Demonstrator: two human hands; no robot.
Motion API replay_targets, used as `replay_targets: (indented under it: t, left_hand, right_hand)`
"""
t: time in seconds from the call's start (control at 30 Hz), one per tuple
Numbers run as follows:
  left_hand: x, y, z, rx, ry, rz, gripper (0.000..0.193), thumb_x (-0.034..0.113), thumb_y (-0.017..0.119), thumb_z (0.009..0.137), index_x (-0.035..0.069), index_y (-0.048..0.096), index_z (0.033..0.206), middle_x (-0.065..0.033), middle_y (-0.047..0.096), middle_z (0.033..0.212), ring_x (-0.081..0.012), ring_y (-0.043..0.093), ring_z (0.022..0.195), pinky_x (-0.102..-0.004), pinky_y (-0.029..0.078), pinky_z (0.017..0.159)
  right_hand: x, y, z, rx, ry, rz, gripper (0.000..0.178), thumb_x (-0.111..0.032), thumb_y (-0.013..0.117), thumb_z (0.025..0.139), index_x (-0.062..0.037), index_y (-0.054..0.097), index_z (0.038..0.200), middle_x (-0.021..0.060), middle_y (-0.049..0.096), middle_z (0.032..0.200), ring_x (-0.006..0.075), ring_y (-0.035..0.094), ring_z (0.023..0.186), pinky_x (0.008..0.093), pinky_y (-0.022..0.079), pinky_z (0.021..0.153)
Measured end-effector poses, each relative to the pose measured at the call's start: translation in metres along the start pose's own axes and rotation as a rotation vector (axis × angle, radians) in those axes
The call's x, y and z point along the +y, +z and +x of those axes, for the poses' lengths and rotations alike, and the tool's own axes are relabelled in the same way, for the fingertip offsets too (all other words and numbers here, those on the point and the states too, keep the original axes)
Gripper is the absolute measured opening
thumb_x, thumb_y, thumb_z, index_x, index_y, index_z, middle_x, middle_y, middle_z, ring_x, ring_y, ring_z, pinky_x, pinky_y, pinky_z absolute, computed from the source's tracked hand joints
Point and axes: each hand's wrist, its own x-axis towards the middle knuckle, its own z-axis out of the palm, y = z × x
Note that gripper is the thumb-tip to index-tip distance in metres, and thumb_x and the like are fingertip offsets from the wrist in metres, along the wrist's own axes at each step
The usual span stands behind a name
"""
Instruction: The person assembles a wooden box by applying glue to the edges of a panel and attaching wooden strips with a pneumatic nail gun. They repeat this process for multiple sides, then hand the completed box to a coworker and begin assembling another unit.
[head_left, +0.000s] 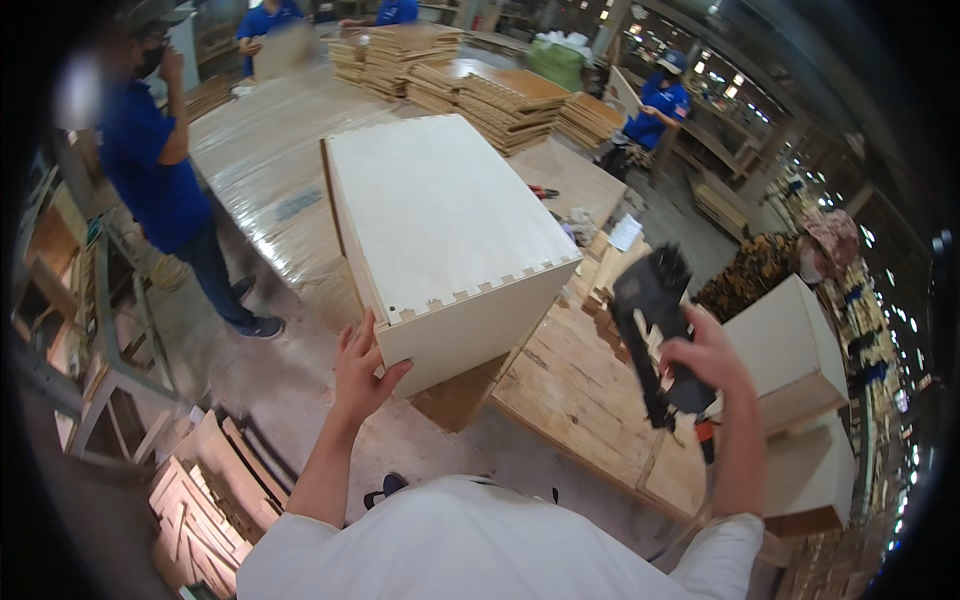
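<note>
A pale wooden box [450, 200] with finger-jointed corners stands in front of me, its broad flat face upward. My left hand [362, 375] rests against the box's near left corner, fingers spread, with the thumb on the near face. To the right of the box, my right hand [700, 355] is wrapped round the grip of a black nail gun [645, 310]. The nail gun is raised above the workbench, apart from the box and slightly blurred. A brown board [455, 400] shows beneath the box's near side.
A wooden workbench [590, 400] extends to the right, with red-handled pliers [543, 191] farther back. More wooden boxes [785, 340] are stacked at right near a person in a patterned top [750, 275]. Stacked panels [500, 95] lie beyond. Someone in blue [150, 150] stands at left.
</note>
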Motion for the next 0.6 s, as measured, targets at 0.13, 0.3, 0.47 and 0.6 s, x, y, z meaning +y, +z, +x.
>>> replay_targets:
  t: [0.13, 0.3, 0.47, 0.6]
  left_hand:
    - [0.001, 0.003, 0.002, 0.04, 0.017, 0.049, 0.031, 0.034, 0.069, 0.078, 0.017, 0.069, 0.104, -0.0272, 0.036, 0.14, -0.0326, 0.046, 0.124, -0.0549, 0.022, 0.104]
    - [0.005, 0.001, 0.005, 0.039, 0.015, 0.054, 0.029, 0.035, 0.067, 0.079, 0.018, 0.069, 0.103, -0.0257, 0.035, 0.141, -0.0306, 0.047, 0.124, -0.0583, 0.02, 0.103]
    - [0.01, -0.004, 0.006, 0.052, 0.004, 0.052, 0.028, 0.035, 0.067, 0.079, 0.019, 0.07, 0.101, -0.0249, 0.036, 0.141, -0.0296, 0.045, 0.126, -0.0597, 0.019, 0.103]
    - [0.007, -0.003, 0.003, 0.059, 0.002, 0.041, 0.027, 0.035, 0.067, 0.08, 0.018, 0.07, 0.1, -0.0254, 0.036, 0.141, -0.0293, 0.042, 0.129, -0.0594, 0.018, 0.103]
  right_hand:
    - [-0.094, -0.009, -0.005, 0.019, -0.069, 0.039, 0.039, -0.008, 0.061, 0.077, 0.0011, 0.05, 0.113, 0.0086, 0.059, 0.086, 0.0147, 0.061, 0.057, 0.0287, 0.052, 0.048]
    - [-0.149, 0.0, 0.018, -0.046, 0.019, 0.039, 0.034, -0.01, 0.063, 0.077, 0.0032, 0.051, 0.106, 0.0121, 0.064, 0.093, 0.014, 0.06, 0.057, 0.0296, 0.053, 0.048]
    - [-0.157, 0.015, 0.036, -0.029, 0.152, -0.034, 0.036, -0.012, 0.067, 0.075, 0.0018, 0.051, 0.104, 0.0124, 0.065, 0.089, 0.014, 0.06, 0.058, 0.0301, 0.053, 0.048]
    - [-0.152, 0.016, 0.042, -0.039, 0.157, -0.032, 0.034, -0.012, 0.067, 0.076, 0.0029, 0.051, 0.102, 0.0124, 0.065, 0.089, 0.0141, 0.06, 0.058, 0.0305, 0.054, 0.049]
